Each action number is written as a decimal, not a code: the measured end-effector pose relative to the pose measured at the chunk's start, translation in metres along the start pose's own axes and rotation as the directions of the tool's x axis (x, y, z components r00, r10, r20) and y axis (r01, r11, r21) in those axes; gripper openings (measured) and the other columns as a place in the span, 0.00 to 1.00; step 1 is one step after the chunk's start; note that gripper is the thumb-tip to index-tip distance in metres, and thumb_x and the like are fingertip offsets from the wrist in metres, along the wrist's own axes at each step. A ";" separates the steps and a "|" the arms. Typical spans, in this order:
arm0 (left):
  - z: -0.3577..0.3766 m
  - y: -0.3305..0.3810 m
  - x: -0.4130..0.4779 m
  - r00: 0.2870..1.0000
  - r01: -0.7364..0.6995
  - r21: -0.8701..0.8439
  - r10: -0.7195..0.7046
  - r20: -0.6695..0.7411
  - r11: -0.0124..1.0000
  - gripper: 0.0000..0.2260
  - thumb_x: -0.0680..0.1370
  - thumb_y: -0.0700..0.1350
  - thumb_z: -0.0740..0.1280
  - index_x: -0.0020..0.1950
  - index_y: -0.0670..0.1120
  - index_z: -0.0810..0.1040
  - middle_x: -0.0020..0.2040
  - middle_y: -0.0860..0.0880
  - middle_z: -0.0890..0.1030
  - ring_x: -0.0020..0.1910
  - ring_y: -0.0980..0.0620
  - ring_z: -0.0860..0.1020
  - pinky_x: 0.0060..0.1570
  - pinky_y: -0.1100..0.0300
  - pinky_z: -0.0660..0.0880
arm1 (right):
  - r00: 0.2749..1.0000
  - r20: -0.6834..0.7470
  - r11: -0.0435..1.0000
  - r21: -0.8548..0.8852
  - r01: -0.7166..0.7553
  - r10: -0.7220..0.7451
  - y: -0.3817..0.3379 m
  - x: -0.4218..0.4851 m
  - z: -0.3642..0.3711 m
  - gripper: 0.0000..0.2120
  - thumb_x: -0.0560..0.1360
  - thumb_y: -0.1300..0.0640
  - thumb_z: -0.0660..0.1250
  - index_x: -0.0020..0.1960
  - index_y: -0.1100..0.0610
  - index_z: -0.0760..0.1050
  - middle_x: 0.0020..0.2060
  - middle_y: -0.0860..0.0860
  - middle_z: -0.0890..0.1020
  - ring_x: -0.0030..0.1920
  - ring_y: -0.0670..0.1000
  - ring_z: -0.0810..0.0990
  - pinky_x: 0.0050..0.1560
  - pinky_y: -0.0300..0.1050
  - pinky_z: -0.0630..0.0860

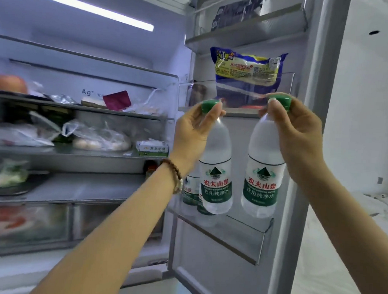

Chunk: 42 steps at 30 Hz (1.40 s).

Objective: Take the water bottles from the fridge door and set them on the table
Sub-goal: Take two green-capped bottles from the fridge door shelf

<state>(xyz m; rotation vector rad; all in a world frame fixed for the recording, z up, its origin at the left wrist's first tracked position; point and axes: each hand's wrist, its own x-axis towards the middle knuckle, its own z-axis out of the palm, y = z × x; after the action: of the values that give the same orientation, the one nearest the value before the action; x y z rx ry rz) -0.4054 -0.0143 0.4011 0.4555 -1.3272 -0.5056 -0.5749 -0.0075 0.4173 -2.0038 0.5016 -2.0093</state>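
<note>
Your left grip (196, 129) pinches one water bottle (217, 170) by its green cap (209, 105). Your right grip (298, 133) pinches a second water bottle (263, 172) the same way. Both hang upright, side by side and apart, just above the lower door bin (240, 235). More bottles (190, 189) stand in it behind the left one.
</note>
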 end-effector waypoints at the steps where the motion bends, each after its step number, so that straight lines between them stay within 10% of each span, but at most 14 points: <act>1: -0.008 0.013 -0.005 0.999 -0.013 0.038 0.014 -0.029 0.999 0.05 0.77 0.43 0.65 0.51 0.44 0.78 0.44 0.49 0.82 0.43 0.65 0.79 0.46 0.72 0.73 | 1.000 0.027 0.999 0.031 -0.008 0.007 -0.009 0.001 0.006 0.06 0.76 0.50 0.65 0.49 0.50 0.78 0.38 0.44 0.83 0.40 0.42 0.79 0.43 0.37 0.76; 8: -0.094 0.112 -0.085 0.966 0.100 0.308 -0.019 -0.257 0.946 0.07 0.75 0.48 0.68 0.48 0.47 0.81 0.43 0.51 0.84 0.47 0.56 0.81 0.55 0.59 0.76 | 0.938 0.333 0.891 0.390 -0.232 0.099 -0.048 -0.044 0.104 0.07 0.77 0.53 0.63 0.49 0.52 0.79 0.36 0.43 0.84 0.41 0.41 0.79 0.45 0.30 0.73; 20: -0.262 0.350 -0.254 0.799 0.285 0.663 0.210 -0.563 0.692 0.07 0.76 0.44 0.67 0.52 0.47 0.79 0.41 0.52 0.83 0.41 0.66 0.80 0.39 0.77 0.72 | 0.761 0.641 0.572 0.663 -0.484 -0.099 -0.246 -0.167 0.330 0.10 0.78 0.54 0.61 0.53 0.55 0.79 0.38 0.45 0.85 0.43 0.39 0.81 0.46 0.26 0.71; 31: -0.422 0.564 -0.411 0.644 0.509 0.734 0.368 -0.671 0.449 0.09 0.74 0.48 0.68 0.54 0.50 0.79 0.46 0.50 0.85 0.50 0.56 0.82 0.51 0.62 0.77 | 0.596 0.751 0.300 0.660 -0.688 -0.285 -0.462 -0.316 0.521 0.17 0.72 0.48 0.64 0.56 0.56 0.78 0.41 0.50 0.85 0.45 0.44 0.83 0.47 0.34 0.76; 42: -0.603 0.660 -0.500 0.481 0.639 0.682 0.507 -0.715 0.355 0.10 0.76 0.47 0.66 0.55 0.45 0.76 0.46 0.50 0.84 0.44 0.62 0.82 0.39 0.76 0.73 | 0.412 0.798 0.215 0.539 -0.815 -0.439 -0.581 -0.412 0.729 0.10 0.76 0.58 0.65 0.56 0.57 0.78 0.40 0.49 0.86 0.44 0.43 0.84 0.47 0.33 0.77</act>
<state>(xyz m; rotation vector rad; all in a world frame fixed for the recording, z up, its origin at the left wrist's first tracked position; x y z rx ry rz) 0.1619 0.8294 0.2785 1.5813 -0.3144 0.5895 0.1934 0.6477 0.2785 -1.4596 -0.6121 -0.2887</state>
